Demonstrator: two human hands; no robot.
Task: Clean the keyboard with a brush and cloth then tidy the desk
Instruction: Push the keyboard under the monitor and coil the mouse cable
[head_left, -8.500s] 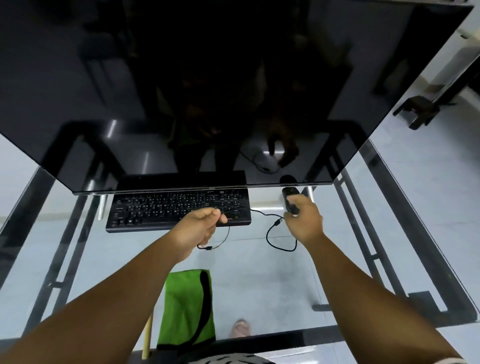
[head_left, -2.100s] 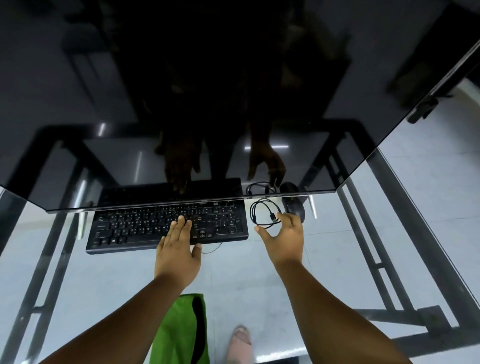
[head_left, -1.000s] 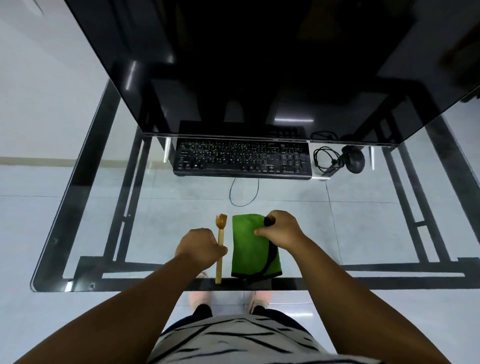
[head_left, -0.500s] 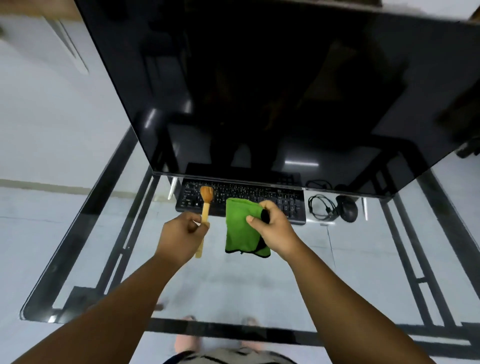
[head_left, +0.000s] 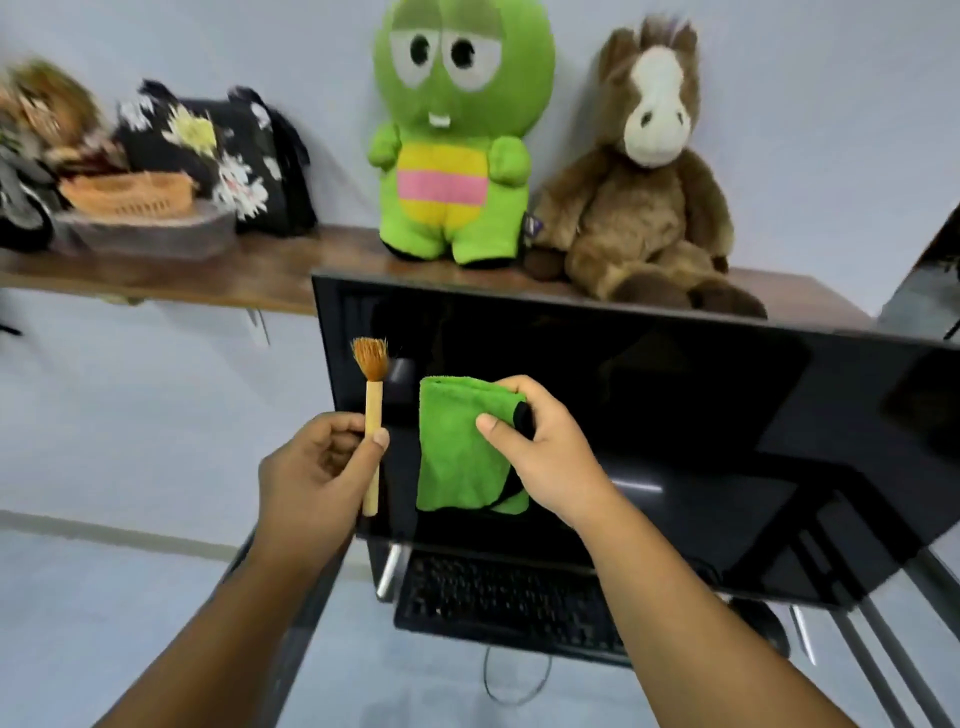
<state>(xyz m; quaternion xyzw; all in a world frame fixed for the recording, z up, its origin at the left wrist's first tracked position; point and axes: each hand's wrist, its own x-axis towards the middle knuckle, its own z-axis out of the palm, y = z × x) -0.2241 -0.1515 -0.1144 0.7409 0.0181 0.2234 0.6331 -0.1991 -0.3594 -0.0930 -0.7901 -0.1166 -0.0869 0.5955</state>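
Head view: brush (head_left: 373, 415) and cloth (head_left: 457, 447) are held up before the monitor (head_left: 675, 415), above the keyboard (head_left: 498, 597). A light, stiff wooden handle is pinched low by the left hand (head_left: 317, 473); the soft, limp cloth is clasped at its upper right edge by the right hand (head_left: 545, 452). Neither seems fragile.

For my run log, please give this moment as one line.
left hand: holds brush | right hand: holds cloth | keyboard: below, untouched

no readable text, the keyboard (head_left: 511, 597) legends too blurred
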